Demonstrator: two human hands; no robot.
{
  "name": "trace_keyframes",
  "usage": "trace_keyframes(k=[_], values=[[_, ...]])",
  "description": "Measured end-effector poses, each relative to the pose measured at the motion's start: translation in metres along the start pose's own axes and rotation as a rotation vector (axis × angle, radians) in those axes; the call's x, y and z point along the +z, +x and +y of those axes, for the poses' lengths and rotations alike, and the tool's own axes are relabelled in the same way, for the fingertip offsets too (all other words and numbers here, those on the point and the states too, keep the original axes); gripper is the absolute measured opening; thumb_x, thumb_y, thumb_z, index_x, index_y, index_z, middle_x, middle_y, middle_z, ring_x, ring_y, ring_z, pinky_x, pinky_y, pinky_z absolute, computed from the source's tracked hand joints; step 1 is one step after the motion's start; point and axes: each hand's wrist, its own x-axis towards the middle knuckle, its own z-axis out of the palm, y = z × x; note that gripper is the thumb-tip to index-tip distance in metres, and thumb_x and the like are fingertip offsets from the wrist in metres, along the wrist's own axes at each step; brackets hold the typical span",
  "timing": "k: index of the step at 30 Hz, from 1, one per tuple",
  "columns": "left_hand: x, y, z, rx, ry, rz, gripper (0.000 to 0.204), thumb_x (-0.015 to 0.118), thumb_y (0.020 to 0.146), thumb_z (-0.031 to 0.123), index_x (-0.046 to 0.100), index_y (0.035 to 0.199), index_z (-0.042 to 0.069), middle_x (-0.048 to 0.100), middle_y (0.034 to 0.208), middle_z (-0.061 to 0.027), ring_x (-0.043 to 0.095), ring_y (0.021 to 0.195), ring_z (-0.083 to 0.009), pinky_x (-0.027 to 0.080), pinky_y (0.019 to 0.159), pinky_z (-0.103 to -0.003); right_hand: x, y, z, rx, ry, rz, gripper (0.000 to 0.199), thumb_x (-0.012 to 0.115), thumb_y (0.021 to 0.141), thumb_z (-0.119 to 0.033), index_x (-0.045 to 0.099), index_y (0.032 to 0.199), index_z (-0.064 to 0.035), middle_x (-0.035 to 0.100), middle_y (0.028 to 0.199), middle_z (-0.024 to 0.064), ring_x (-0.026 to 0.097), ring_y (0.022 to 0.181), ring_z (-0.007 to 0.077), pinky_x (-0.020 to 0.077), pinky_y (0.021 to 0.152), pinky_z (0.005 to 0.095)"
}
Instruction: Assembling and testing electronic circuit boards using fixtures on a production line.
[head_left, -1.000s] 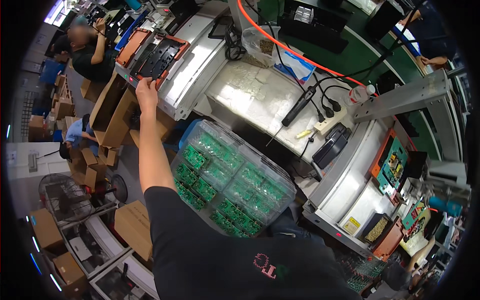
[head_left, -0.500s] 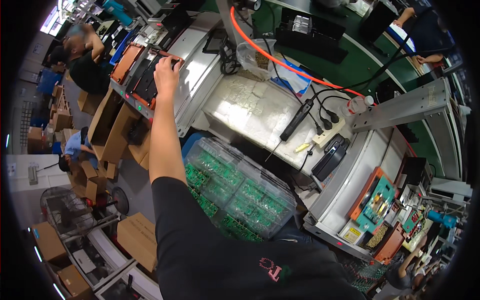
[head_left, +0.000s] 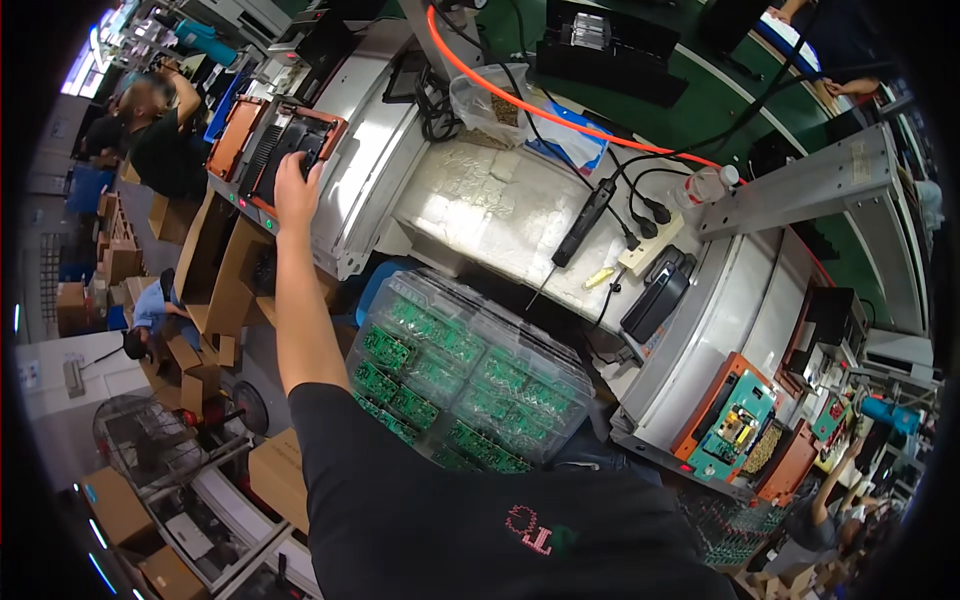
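Observation:
My left hand (head_left: 297, 198) reaches out at the upper left, over a black plate (head_left: 268, 165) set in an orange-brown frame (head_left: 322, 122) on the metal conveyor. Its fingers are bent together at a small dark part on the plate's right side; the fingertips partly hide that part, and its kind does not show. My right hand is out of view. In front of my body sits a clear plastic bin (head_left: 470, 370) filled with green circuit boards (head_left: 405, 405).
At right, a green board with parts (head_left: 738, 425) lies in an orange tray on another conveyor (head_left: 690, 350). A foil-covered bench (head_left: 480, 205) holds a black pen-like tool (head_left: 585, 225), a power strip (head_left: 650, 245) and a bottle (head_left: 708, 188). An orange hose (head_left: 560, 125) arches across. Co-workers (head_left: 165, 140) are at left.
My left hand has moved from the frame's far right corner back toward me, over the plate. The whole view has shifted slightly as my head turned.

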Motion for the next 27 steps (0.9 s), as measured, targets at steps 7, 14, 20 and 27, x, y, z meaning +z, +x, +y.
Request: trace_keyframes(k=[7, 14, 20, 27], values=[[-0.009, 0.02, 0.02, 0.113, 0.247, -0.142, 0.027, 0.069, 0.093, 0.024, 0.056, 0.104, 0.003, 0.064, 0.11, -0.0161, 0.065, 0.101, -0.0408, 0.053, 0.081, -0.051, 0.021, -0.02, 0.032, -0.003, 0.058, 0.012, 0.029, 0.057, 0.093, -0.027, 0.071, 0.101, -0.0035, 0.071, 0.098, 0.0211, 0.066, 0.089, 0.0398, 0.0523, 0.084, 0.0501], [-0.013, 0.016, 0.019, 0.15, 0.521, -0.263, 0.023, 0.065, 0.092, 0.021, 0.051, 0.099, 0.004, 0.063, 0.102, -0.0163, 0.067, 0.094, -0.0403, 0.057, 0.074, -0.053, 0.033, -0.043, 0.056, -0.001, 0.104, 0.038, 0.029, 0.057, 0.093, -0.027, 0.071, 0.098, -0.003, 0.071, 0.095, 0.0209, 0.066, 0.086, 0.0402, 0.0526, 0.082, 0.0504], [-0.048, 0.056, 0.048, 0.006, 0.577, -0.116, 0.016, 0.06, 0.088, 0.013, 0.056, 0.1, 0.004, 0.066, 0.101, -0.0204, 0.068, 0.091, -0.0427, 0.057, 0.078, -0.05, 0.058, -0.064, 0.102, -0.012, 0.132, 0.023, 0.029, 0.058, 0.092, -0.027, 0.072, 0.096, -0.0026, 0.071, 0.093, 0.0206, 0.066, 0.084, 0.0405, 0.0529, 0.081, 0.0506], [-0.115, 0.066, 0.033, 0.019, 0.374, 0.065, 0.041, 0.064, 0.096, 0.038, 0.071, 0.12, 0.006, 0.073, 0.115, -0.0169, 0.071, 0.1, -0.0336, 0.054, 0.087, -0.043, 0.014, -0.084, 0.079, -0.334, -0.571, -0.107, 0.035, 0.061, 0.09, -0.028, 0.072, 0.113, -0.0035, 0.072, 0.108, 0.0227, 0.067, 0.101, 0.0409, 0.0533, 0.088, 0.0496]])
